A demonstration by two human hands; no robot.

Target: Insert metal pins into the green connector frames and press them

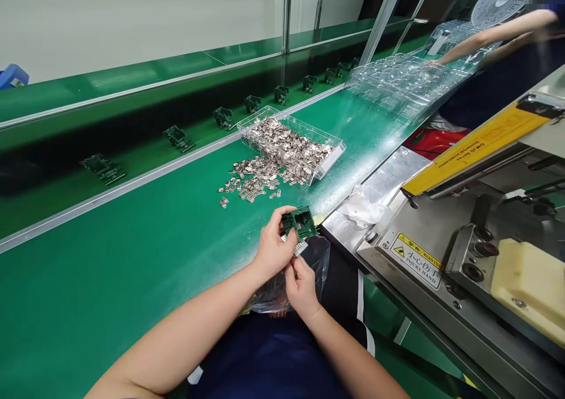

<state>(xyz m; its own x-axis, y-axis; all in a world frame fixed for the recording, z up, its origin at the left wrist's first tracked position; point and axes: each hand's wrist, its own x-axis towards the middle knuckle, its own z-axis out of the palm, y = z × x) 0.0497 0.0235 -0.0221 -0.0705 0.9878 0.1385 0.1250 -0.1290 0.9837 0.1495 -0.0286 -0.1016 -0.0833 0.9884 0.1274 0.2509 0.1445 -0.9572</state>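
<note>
Left grip (274, 245) is closed around the near-left side of a green part (305, 219), thumb across it; its forearm slants up from lower left. The part extends to the right of this grip. Right grip (303, 286), just below the part, has fingers bent inward near a pale strip (302, 248); whether it grasps something, I cannot tell. Its forearm rises from lower right.
</note>
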